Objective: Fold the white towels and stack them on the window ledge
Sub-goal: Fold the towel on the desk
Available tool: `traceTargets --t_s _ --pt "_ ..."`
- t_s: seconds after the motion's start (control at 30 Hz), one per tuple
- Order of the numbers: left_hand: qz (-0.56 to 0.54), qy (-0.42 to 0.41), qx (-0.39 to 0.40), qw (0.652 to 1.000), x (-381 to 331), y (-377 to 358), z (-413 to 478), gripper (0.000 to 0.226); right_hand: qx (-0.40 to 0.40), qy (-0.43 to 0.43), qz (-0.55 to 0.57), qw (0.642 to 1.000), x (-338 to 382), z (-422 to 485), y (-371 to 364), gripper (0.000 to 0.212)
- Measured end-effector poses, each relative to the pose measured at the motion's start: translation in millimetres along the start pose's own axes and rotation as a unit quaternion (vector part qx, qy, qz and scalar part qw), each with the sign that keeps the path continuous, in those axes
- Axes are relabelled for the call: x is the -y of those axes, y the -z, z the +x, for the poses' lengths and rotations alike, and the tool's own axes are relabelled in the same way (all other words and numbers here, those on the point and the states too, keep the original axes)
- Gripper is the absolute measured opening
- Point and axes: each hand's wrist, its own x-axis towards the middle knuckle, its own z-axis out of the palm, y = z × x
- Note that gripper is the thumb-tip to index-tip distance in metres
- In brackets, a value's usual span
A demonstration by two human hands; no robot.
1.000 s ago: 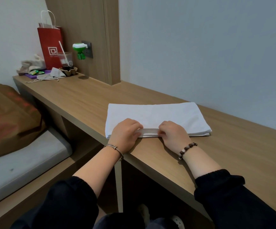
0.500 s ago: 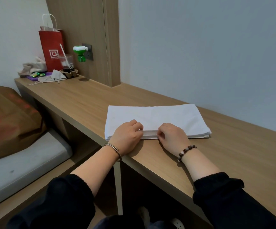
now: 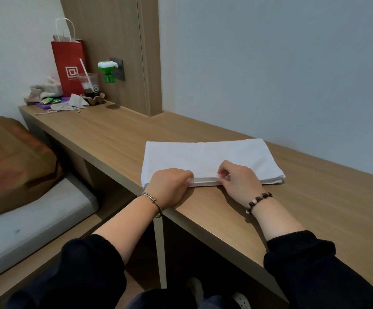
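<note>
Grip | left hand [image 3: 169,188]: pinches white towel [image 3: 203,156] near edge | right hand [image 3: 240,182]: pinches same edge

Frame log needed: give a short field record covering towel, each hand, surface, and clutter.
towel: white towel, folded flat
surface: wooden ledge, towel lying near its front edge
left hand: grips the towel's near edge
right hand: pinches the same edge, apart from the left
far end: red paper bag, plastic cup
</note>
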Motion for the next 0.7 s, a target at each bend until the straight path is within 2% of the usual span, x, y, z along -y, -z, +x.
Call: traceTargets --t_s 0.1,0.23,0.33,0.4,0.47,0.57,0.7 --pt "-0.01 0.041 0.033 0.999 6.1 0.1 5.1 0.026 0.0 0.005 -0.017 1.0 -5.4 1.3 1.3 0.016" --pt "-0.029 -0.01 -0.053 0.998 13.8 0.5 11.8 0.013 -0.032 0.008 -0.021 0.999 -9.1 6.2 -1.8 0.018" --pt "-0.012 -0.019 -0.063 0.998 14.8 4.1 18.3 0.022 -0.119 0.054 -0.013 0.991 -7.6 10.4 -2.8 0.011" --pt "0.026 -0.055 -0.063 0.996 14.5 1.7 18.8 0.027 -0.136 0.08 -0.03 0.987 -6.4 10.5 -3.6 0.02" --pt "0.048 -0.081 -0.05 0.994 13.7 -3.4 13.8 0.028 -0.1 0.102 -0.071 0.987 -8.1 9.2 -6.5 0.023" --pt "0.005 -0.061 -0.05 0.997 14.9 -9.7 5.5 0.031 -0.032 0.102 -0.09 0.99 -13.3 5.0 -6.2 0.014" --pt "-0.024 -0.055 -0.054 0.997 14.3 -10.9 3.7 0.034 -0.015 0.081 -0.095 0.992 -18.3 3.0 -1.1 0.015"
